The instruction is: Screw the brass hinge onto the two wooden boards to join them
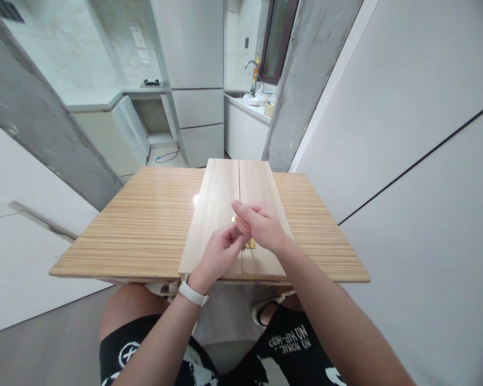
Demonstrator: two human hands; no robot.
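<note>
Two pale wooden boards, the left board (215,195) and the right board (260,179), lie side by side with a thin seam between them. A gold-coloured hinge (251,244) rests over the seam, partly covered by my hands. My left hand (224,245) is closed just above the hinge, fingertips pinched near the seam. Touching or nearly touching it, my right hand (261,227) is also closed, with the thumb on top pointing left. Whatever the fingers hold, if anything, is hidden.
The boards lie on a striped wooden table (145,225) with angled sides. White panels (410,177) stand close on the right. Beyond the table are a tall cabinet (197,48), an open cupboard (151,118) and a sink tap (253,75).
</note>
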